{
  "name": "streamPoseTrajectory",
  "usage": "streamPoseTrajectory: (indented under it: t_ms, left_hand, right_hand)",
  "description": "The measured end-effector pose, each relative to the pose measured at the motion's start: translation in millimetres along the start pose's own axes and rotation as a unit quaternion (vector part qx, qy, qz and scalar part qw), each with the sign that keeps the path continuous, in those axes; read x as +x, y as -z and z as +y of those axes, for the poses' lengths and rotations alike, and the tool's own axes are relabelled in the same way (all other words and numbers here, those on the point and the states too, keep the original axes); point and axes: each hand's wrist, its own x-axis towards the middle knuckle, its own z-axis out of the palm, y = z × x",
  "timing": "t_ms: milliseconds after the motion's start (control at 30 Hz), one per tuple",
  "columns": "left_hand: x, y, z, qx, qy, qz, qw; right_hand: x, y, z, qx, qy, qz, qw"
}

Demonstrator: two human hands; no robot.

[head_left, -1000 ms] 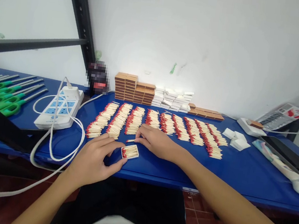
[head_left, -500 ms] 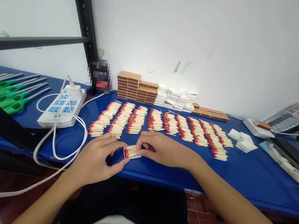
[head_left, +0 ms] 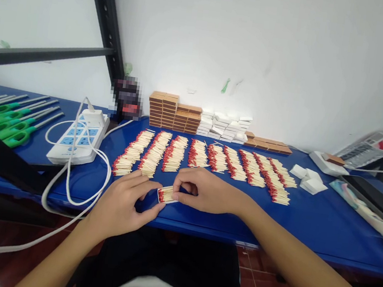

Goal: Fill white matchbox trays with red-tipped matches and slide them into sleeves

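A small white matchbox tray (head_left: 169, 202) filled with red-tipped matches (head_left: 166, 194) lies near the front edge of the blue table. My left hand (head_left: 123, 205) grips its left end, thumb at the near side and forefinger at the far side. Over the tray's right end, the fingertips of my right hand (head_left: 208, 190) pinch together on the matches; how many they hold is hidden. Beyond both hands, several slanting heaps of loose matches (head_left: 176, 154) spread in a row.
Brown matchbox sleeves (head_left: 163, 111) and white trays (head_left: 215, 124) are stacked against the wall. Loose white trays (head_left: 310, 180) lie at right, near a dark flat case (head_left: 371, 200). At left are a power strip (head_left: 79, 138) with looping white cables, green-handled tools (head_left: 17, 137) and a black rack post (head_left: 109, 29).
My right fingertips have shifted very slightly left over the matches. The left hand keeps its hold on the tray. The view has moved a touch.
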Motion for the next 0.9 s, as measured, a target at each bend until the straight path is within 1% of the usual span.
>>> streamPoseTrajectory:
  t_ms: [100,167,233,367,533,700,900]
  left_hand:
    - [-0.2,0.5,0.1,0.000,0.000,-0.001,1.000]
    - [-0.3,0.4,0.1,0.000,-0.003,0.002,1.000]
    - [-0.5,-0.2,0.0,-0.002,-0.003,0.004,1.000]
    - [-1.1,-1.2,-0.8,-0.006,0.000,0.007,1.000]
    - [-1.7,-1.2,-1.2,-0.003,-0.001,0.009,1.000]
    - [-1.9,-1.7,-1.7,-0.001,-0.002,0.007,1.000]
    - [-2.5,-2.7,-2.8,-0.005,-0.002,0.005,1.000]
  right_hand:
    - [2.5,-1.9,4.8,-0.003,-0.009,0.049,0.999]
    - [4.7,-4.4,11.5,-0.034,-0.019,0.095,0.995]
    - [6.7,-7.3,19.1,-0.075,-0.032,0.117,0.990]
    - [10.1,-12.1,29.6,-0.105,-0.042,0.099,0.989]
    - [13.4,-15.2,33.9,-0.109,-0.032,0.111,0.987]
    - [15.4,-16.3,37.8,-0.105,-0.024,0.110,0.988]
    - [16.4,-15.2,38.6,-0.103,-0.056,0.096,0.988]
